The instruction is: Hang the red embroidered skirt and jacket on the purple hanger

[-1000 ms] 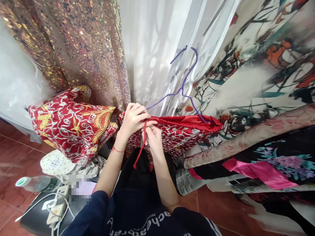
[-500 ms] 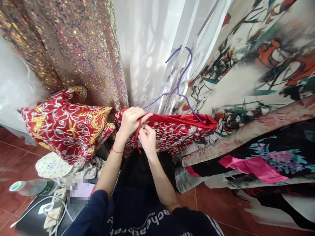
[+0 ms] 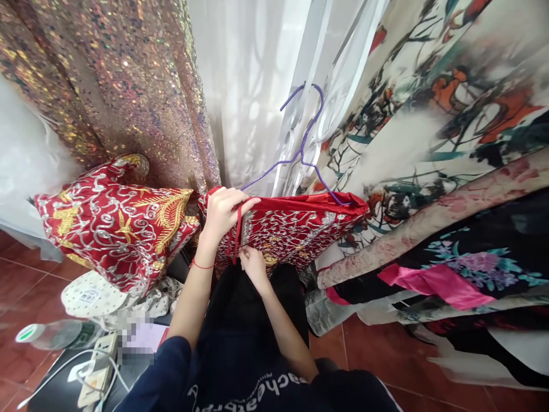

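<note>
A red garment with silver and gold embroidery hangs across my lap, its plain red band along the top. Part of a purple wire hanger goes down inside that band, with its hook free above. My left hand is closed over the band's left end, thumb pointing right. From under it hangs a narrow dark red tie. Lower down, the fingertips of my right hand are pinched together at the tie's lower part; the exact grip is small and partly hidden.
A matching red embroidered piece lies at left, above a dotted white cap. A plastic bottle and a power strip are at lower left. Sequined cloth hangs behind; patterned fabrics hang on the right.
My right hand has moved down from beside my left hand, along the tie. The tie hangs straighter. The hanger and garment have shifted slightly left in view.
</note>
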The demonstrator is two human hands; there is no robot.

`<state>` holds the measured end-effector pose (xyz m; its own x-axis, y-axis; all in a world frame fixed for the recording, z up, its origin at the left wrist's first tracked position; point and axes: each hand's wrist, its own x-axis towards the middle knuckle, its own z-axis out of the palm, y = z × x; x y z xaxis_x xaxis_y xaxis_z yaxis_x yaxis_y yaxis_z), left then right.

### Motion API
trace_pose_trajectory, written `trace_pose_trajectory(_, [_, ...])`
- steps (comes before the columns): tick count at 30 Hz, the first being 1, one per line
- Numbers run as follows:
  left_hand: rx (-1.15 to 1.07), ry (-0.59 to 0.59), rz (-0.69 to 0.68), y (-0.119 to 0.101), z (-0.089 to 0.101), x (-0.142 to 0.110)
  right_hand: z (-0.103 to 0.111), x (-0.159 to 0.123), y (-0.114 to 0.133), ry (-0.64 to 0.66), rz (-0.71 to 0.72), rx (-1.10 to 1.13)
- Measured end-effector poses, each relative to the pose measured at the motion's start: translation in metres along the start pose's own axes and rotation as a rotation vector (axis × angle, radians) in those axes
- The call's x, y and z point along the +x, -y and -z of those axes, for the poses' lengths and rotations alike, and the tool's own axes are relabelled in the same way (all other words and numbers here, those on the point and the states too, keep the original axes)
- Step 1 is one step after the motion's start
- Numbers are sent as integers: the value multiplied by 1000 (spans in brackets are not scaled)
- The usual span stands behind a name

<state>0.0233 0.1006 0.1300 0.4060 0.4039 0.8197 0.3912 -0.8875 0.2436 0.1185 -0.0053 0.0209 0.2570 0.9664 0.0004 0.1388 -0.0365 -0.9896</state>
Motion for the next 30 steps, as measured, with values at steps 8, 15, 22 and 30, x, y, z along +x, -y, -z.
trace_pose_trajectory(8, [-22,-64,168,7,-4,-8,112,-25,88,-296,614,-399])
trace_pose_trajectory(15, [35,-173,164,15,-11,-10,202,0,95,-503,615,-1274])
trace_pose_trajectory(22, [301,-378,428,16,-22,-26,257,10,64,-456,646,-1245])
trace_pose_trajectory(30, [90,-479,591,50,-47,-6,258,-3,62,-439,723,-1198])
